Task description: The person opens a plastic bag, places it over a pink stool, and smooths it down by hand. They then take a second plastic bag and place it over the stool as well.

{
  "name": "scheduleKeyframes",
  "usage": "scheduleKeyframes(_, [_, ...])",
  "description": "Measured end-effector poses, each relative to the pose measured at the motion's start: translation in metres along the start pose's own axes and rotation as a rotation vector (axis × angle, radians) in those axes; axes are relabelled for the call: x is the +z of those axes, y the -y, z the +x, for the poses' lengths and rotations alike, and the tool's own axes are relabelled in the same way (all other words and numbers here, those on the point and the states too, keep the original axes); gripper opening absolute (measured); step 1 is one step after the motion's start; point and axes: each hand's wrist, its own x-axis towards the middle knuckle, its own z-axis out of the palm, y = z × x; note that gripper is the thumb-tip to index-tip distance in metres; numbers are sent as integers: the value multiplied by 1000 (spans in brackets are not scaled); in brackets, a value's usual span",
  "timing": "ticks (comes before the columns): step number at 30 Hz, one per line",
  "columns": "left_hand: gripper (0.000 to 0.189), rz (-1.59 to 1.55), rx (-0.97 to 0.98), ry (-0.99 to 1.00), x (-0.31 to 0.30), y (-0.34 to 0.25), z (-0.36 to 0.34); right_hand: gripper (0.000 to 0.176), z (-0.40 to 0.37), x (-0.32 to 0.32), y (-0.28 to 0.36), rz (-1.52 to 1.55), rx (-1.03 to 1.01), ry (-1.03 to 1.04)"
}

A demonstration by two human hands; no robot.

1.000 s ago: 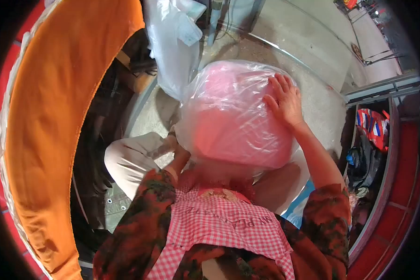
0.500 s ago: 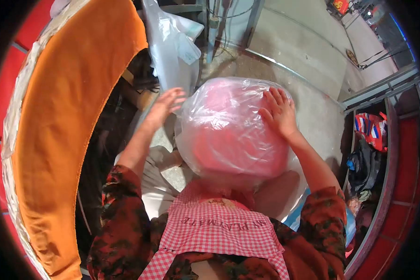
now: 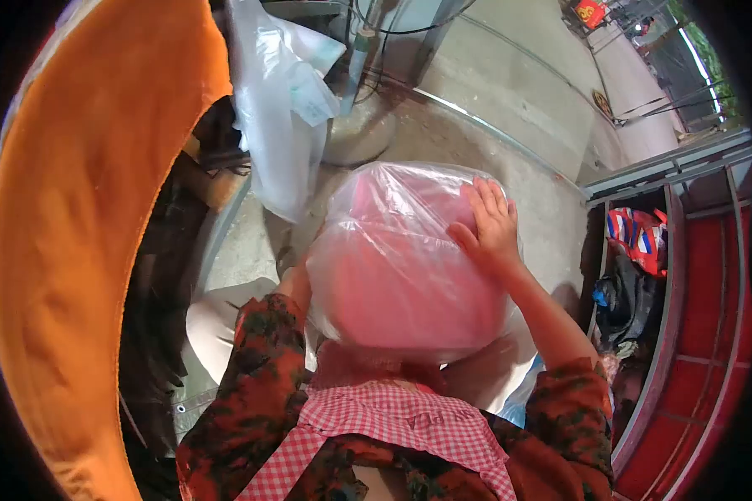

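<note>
A big pink bundle in a clear plastic bag (image 3: pixel 401 267) sits in the person's lap, against the checked apron (image 3: pixel 393 417). The right hand (image 3: pixel 489 225) lies flat on its upper right, fingers spread. The left hand is hidden behind its left side, so I cannot tell its grip. A white bag (image 3: pixel 280 117) hangs beyond the bundle.

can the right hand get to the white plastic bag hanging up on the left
Probably not directly: the right hand rests flat on the wrapped pink bundle, which sits between it and the white plastic bag.
</note>
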Motion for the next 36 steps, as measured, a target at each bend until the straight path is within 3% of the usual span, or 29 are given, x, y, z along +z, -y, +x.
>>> scheduleKeyframes(10, [50,265,-18,-85,-11,25,-15,64,-2,7,-2,-34,19,-18])
scheduleKeyframes(16, [51,325,-184,-396,-88,41,-62,69,-3,17,-9,-78,1,-68])
scheduleKeyframes(20, [58,178,107,-320,-91,22,-133,69,-7,13,-8,-18,-6,-100])
scheduleKeyframes(21, [60,22,108,-99,-65,40,-132,69,-7,13,-8,-24,-6,-105])
scheduleKeyframes(22, [64,154,299,-60,-30,23,-156,69,-7,16,-9,-33,-3,-109])
scheduleKeyframes(23, [64,884,791,4,-13,72,-150,69,-9,18,-10,-44,2,-111])
scheduleKeyframes(25, [57,616,334,515,-11,59,-145,70,-7,18,-10,-32,16,-57])
scheduleKeyframes(26, [55,525,67,670,-10,55,-143,71,-5,14,-10,-23,20,-31])
scheduleKeyframes(28, [53,435,-88,724,-12,60,-146,73,-8,12,-9,9,23,-15])
scheduleKeyframes(31, [50,127,-55,568,-16,89,-145,75,-7,9,-8,17,36,8])
scheduleKeyframes(33, [48,-170,-62,336,-33,105,-139,76,-7,7,-9,11,37,11])
scheduleKeyframes(35, [33,-426,-97,-60,-67,86,-139,75,-7,12,-11,23,35,7])
scheduleKeyframes(36, [27,-497,-198,-375,-93,87,-131,75,-7,12,-12,21,32,-2])
